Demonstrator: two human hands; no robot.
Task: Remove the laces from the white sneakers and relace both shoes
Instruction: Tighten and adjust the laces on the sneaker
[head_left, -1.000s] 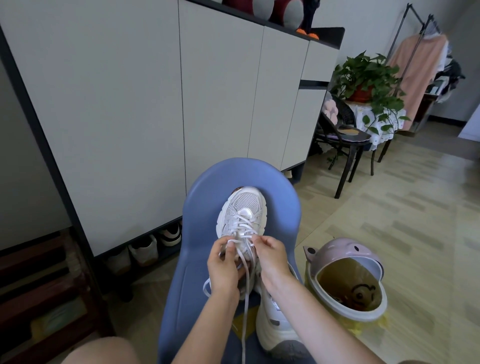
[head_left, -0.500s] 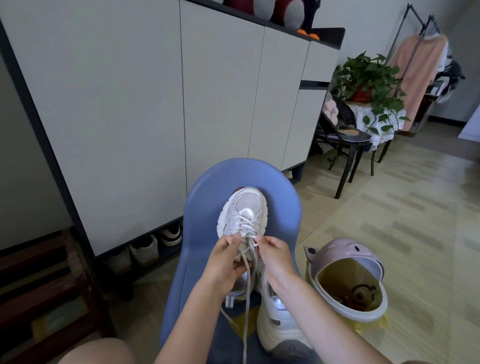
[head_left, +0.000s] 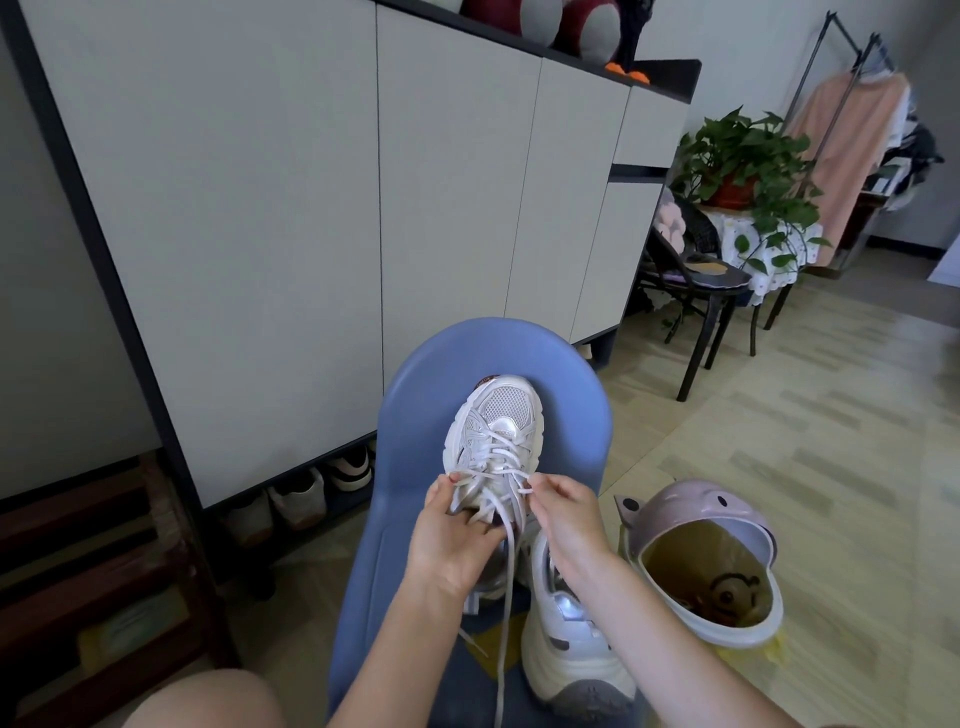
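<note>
Sneaker on blue seat, toe away. Left hand grips its side below the lace. Right hand pinches the lace at an eyelet.

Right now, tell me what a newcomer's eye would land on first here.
The white mesh sneaker lying on the rounded blue padded seat at centre, its white lace pinched by the left hand and right hand. A second white sneaker lies beside it, nearer the person. To the right, on the floor, stands a pink pig-faced bin.
</note>
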